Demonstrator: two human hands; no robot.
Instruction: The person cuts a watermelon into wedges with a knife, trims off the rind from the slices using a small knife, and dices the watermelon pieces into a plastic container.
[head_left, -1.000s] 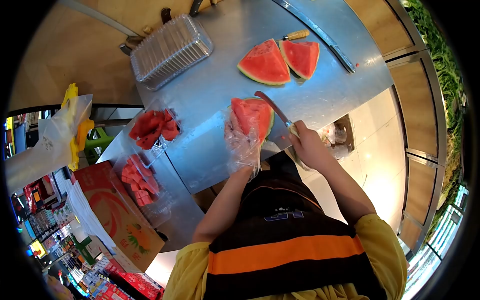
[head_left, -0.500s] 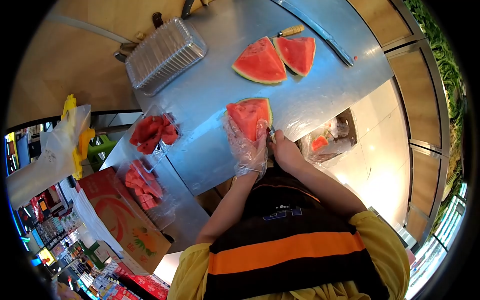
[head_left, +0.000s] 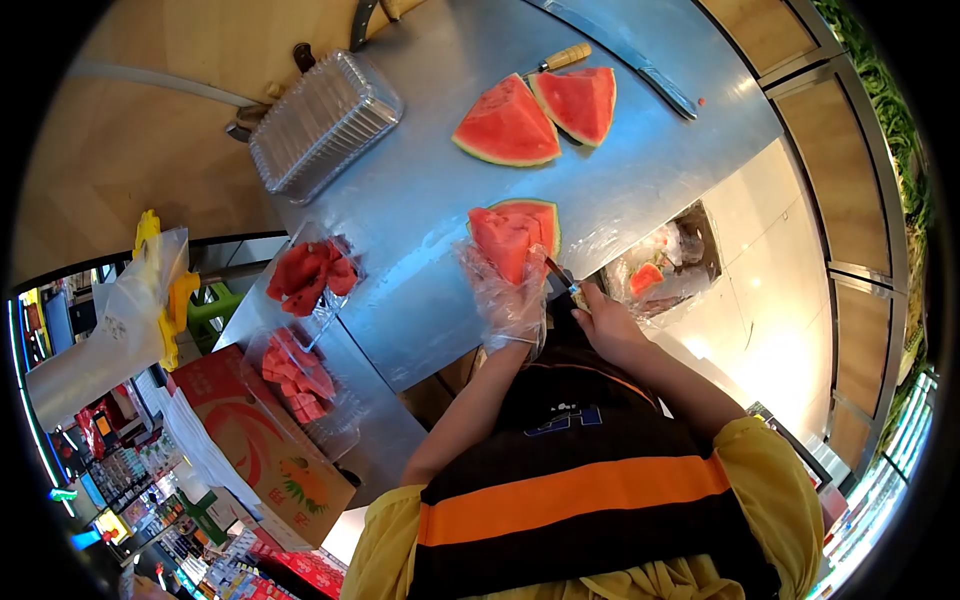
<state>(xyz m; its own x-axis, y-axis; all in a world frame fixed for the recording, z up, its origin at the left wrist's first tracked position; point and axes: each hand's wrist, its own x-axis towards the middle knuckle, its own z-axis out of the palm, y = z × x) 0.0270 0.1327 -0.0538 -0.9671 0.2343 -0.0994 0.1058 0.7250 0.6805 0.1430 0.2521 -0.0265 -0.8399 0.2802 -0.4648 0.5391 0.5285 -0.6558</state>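
My left hand (head_left: 508,300), in a clear plastic glove, grips a watermelon wedge (head_left: 512,240) from its near side, above the metal table's front edge. The wedge's rind faces away and right. My bare right hand (head_left: 603,318) is closed on the handle of a small knife (head_left: 566,280), whose blade tip is at the right side of the wedge near my left fingers. Two more watermelon wedges (head_left: 507,122) lie farther back, beside a wooden handle (head_left: 566,56). Red watermelon pieces (head_left: 312,275) and cut chunks (head_left: 297,374) sit in clear containers at the left.
Stacked clear containers (head_left: 325,125) stand at the back left of the metal table (head_left: 420,200). A long knife (head_left: 625,60) lies at the back right. Below the right edge is a lined bin (head_left: 668,262). A cardboard box (head_left: 250,430) stands at the lower left.
The small knife came down from above the wedge to its right side, then moved slightly away right. A red piece now shows in the bin. The view has shifted a little.
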